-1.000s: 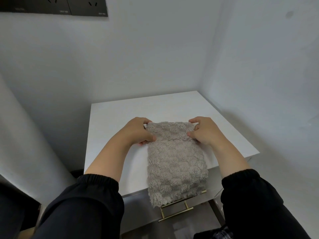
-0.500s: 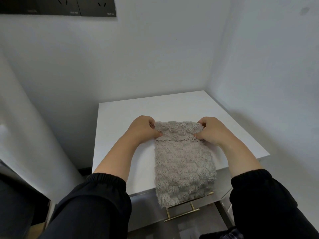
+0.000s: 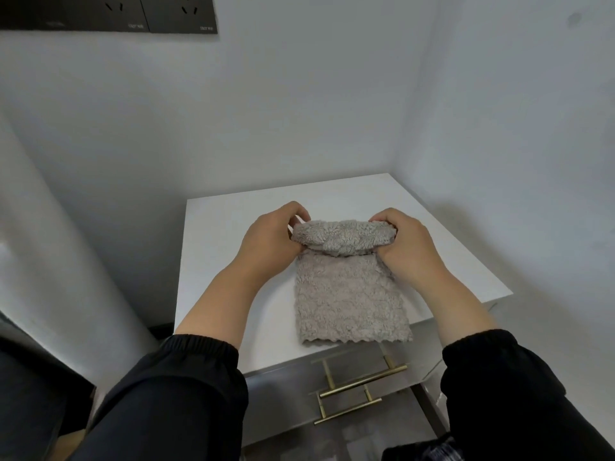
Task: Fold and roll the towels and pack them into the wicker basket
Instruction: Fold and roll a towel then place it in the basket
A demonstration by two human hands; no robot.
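Note:
A fluffy grey towel [image 3: 349, 294] lies folded in a long strip on the white table [image 3: 233, 234]. Its far end is rolled into a thick tube. My left hand [image 3: 269, 241] grips the left end of that roll, fingers curled over it. My right hand [image 3: 409, 244] grips the right end the same way. The flat part of the towel runs toward me and ends at the table's near edge. No wicker basket is in view.
The table stands in a corner, with white walls behind and to the right. Below its front edge are metal drawers with brass handles [image 3: 359, 384]. A dark socket panel [image 3: 109, 13] hangs high on the wall.
The roll at the far end has grown thicker as both hands turned it toward me. The towel's near end has drawn up from over the drawers to the table edge.

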